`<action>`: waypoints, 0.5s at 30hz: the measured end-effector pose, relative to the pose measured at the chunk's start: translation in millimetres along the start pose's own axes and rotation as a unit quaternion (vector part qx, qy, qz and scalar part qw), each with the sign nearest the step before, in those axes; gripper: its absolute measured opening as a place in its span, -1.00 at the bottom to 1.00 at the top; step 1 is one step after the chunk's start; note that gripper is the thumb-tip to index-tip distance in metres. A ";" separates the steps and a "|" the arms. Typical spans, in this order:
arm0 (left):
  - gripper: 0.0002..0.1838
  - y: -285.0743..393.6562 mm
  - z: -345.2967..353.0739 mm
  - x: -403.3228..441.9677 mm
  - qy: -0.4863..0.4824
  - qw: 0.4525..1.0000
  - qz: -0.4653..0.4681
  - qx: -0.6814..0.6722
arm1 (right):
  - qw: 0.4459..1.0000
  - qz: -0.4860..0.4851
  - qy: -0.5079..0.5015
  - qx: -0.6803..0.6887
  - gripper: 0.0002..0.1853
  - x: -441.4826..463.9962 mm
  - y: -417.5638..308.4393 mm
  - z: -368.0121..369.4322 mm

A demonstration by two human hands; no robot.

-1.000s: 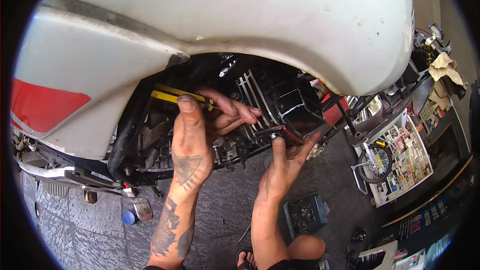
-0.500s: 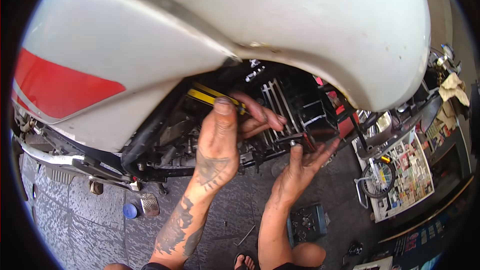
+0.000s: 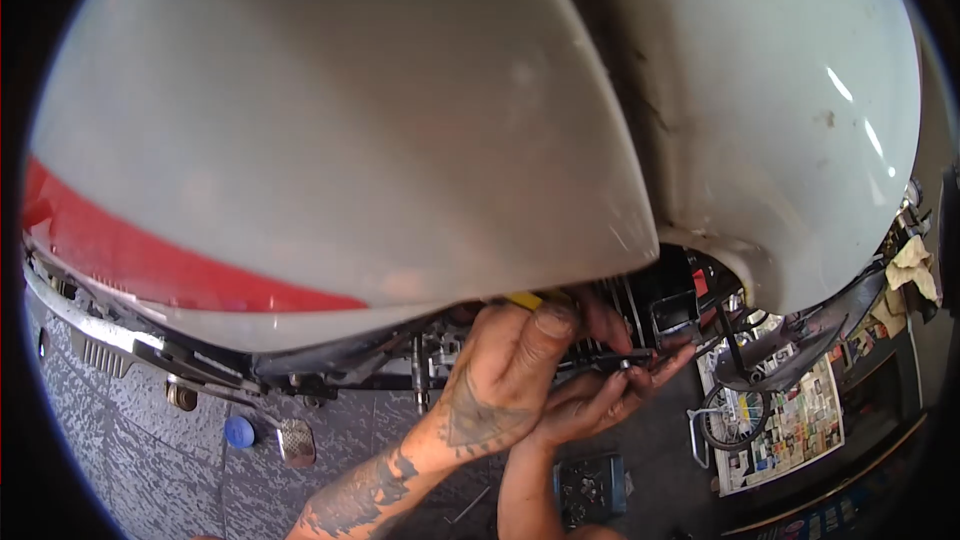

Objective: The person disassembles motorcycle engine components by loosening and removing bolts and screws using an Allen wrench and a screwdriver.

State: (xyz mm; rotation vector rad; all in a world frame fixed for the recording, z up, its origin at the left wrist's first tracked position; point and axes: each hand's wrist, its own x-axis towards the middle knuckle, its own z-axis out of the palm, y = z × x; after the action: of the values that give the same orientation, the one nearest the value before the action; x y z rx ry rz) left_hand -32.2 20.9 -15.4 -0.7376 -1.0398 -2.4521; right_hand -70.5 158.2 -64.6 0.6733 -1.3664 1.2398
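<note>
My left hand, on the tattooed arm, is closed round a yellow-and-black tool handle. Only a bit of yellow shows beneath the pale body panel, and the tool's working end is hidden. Its fingertips reach right, toward a black bracket below the frame. My right hand is under that bracket, thumb by a small silver bolt and fingers stretched along its far side. The hands are close together, the left wrist partly covering the right hand.
A black box sits inside the body opening. On the paved floor are a blue lid, a tray of small parts and a thin metal rod. A small wheel stands beside a newspaper-covered board at right.
My view has moved closer, so the panel covers more of the opening and the tool handle. Both hands appear lower and closer together, the left shifted right toward the bracket.
</note>
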 end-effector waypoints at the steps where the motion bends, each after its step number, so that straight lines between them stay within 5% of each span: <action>1: -0.22 0.2 1.8 -1.6 0.015 1.000 0.000 0.012 | 1.000 -0.010 0.001 0.007 -0.89 0.9 1.3 5.1; 15: -0.20 0.8 0.9 -1.1 0.004 1.000 -0.014 -0.005 | 1.000 -0.003 0.015 0.008 -0.90 0.7 7.4 4.0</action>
State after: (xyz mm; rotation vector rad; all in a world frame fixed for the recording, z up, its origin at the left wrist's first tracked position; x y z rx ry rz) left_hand -30.6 21.2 -15.1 -0.7214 -1.0430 -2.4832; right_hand -78.8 156.7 -65.4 0.6667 -1.3305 1.2531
